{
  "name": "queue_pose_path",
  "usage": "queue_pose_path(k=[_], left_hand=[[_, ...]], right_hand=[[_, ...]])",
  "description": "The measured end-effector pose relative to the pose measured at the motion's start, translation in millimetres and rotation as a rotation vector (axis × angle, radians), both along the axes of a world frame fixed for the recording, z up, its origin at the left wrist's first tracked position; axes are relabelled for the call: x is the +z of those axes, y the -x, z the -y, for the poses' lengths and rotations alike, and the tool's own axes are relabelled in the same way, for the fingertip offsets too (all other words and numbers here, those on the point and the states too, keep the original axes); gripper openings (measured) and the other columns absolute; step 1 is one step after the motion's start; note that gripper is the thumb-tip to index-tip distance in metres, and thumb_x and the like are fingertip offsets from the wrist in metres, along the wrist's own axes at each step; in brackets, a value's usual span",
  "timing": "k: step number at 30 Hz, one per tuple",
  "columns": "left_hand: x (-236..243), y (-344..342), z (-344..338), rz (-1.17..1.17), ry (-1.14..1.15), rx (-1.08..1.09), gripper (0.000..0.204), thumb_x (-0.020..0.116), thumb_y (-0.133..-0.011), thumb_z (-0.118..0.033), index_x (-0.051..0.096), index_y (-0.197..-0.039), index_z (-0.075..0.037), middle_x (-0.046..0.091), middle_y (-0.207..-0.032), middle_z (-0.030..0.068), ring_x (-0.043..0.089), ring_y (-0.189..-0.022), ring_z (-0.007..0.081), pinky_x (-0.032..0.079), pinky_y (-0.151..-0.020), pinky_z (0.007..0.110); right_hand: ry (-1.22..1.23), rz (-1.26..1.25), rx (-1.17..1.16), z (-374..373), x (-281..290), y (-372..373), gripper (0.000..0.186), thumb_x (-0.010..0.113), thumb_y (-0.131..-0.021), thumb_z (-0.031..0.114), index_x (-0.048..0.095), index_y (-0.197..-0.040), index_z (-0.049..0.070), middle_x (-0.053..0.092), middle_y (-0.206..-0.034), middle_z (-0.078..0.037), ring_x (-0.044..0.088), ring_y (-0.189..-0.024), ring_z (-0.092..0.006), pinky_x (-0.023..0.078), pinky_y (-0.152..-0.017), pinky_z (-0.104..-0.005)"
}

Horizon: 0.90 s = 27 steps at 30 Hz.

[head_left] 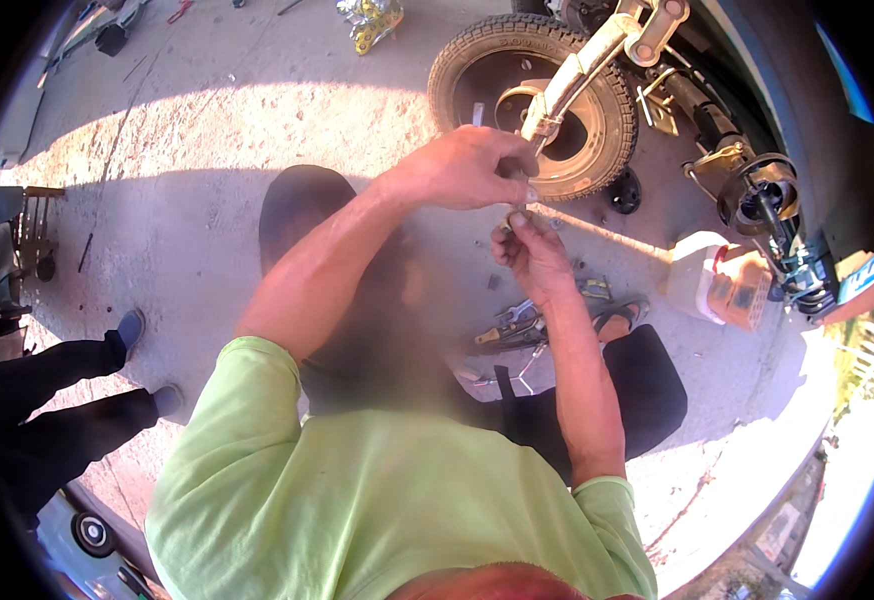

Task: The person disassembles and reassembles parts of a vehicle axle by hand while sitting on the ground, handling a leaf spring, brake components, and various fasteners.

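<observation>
- A small metal part (529,193) is pinched by the left hand (462,168) fingers.
- It is touched from below by closed right hand (529,250) fingers.
- A tyre (532,100) is seen behind.

Hidden and unreadable parts, head view

The small metal piece (519,205) pinched between the left hand (462,168) and right hand (529,250) is mostly covered by fingertips; its kind cannot be told. A blurred patch (387,330) hides the middle of the picture below the forearms. The wheel (534,95) is partly crossed by a pale bar. The standing person (52,420) at left is cut off by the rim, only dark trousers and shoes showing. Tools (517,330) on the ground are too small to identify.
</observation>
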State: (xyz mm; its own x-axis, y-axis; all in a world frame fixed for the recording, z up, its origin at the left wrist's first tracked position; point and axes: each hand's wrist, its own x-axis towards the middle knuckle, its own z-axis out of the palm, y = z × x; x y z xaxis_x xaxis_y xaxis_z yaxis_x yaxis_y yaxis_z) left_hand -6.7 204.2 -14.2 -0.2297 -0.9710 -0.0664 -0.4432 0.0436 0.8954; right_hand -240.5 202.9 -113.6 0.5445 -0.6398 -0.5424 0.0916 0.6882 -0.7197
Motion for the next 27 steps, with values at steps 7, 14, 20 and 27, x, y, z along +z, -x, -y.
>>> queue_pose_path(k=[7,14,20,27], left_hand=[[0,14,10,-0.331,-0.018,0.05,0.036,0.069,-0.086,-0.026,0.068,-0.112,-0.002,0.072,-0.1,0.0118,0.069,-0.094,0.0213,0.054,-0.086,0.035],[-9,18,28,-0.549,-0.04,0.173,0.022,0.069,-0.091,-0.017,0.068,-0.105,-0.001,0.072,-0.097,0.0073,0.068,-0.092,0.0142,0.054,-0.084,0.031],[-8,8,35,-0.842,-0.096,0.249,0.017,0.068,-0.095,-0.018,0.064,-0.102,-0.003,0.072,-0.097,0.0076,0.068,-0.09,0.0145,0.053,-0.083,0.03],[9,-17,57,-0.963,-0.134,0.345,0.019,0.068,-0.095,-0.019,0.062,-0.103,-0.002,0.072,-0.092,0.0082,0.068,-0.08,0.014,0.051,-0.066,0.029]], right_hand=[[0.048,0.121,-0.271,35,79,-26,0.028,0.063,-0.099,0.028,0.062,-0.12,0.01,0.066,-0.101,0.0,0.06,-0.083,-0.012,0.049,-0.07,-0.0287],[0.255,-0.099,-0.232,45,115,-51,0.027,0.056,-0.103,0.035,0.059,-0.114,0.011,0.063,-0.094,0.001,0.059,-0.077,-0.0125,0.047,-0.064,-0.0281],[0.428,-0.344,-0.224,67,134,-53,0.03,0.054,-0.103,0.037,0.06,-0.112,0.009,0.068,-0.091,-0.003,0.063,-0.077,-0.0146,0.047,-0.065,-0.0289],[0.593,-0.313,-0.555,157,178,-53,0.043,0.044,-0.103,0.045,0.056,-0.121,0.008,0.065,-0.112,-0.007,0.063,-0.099,-0.0194,0.048,-0.082,-0.0354]])
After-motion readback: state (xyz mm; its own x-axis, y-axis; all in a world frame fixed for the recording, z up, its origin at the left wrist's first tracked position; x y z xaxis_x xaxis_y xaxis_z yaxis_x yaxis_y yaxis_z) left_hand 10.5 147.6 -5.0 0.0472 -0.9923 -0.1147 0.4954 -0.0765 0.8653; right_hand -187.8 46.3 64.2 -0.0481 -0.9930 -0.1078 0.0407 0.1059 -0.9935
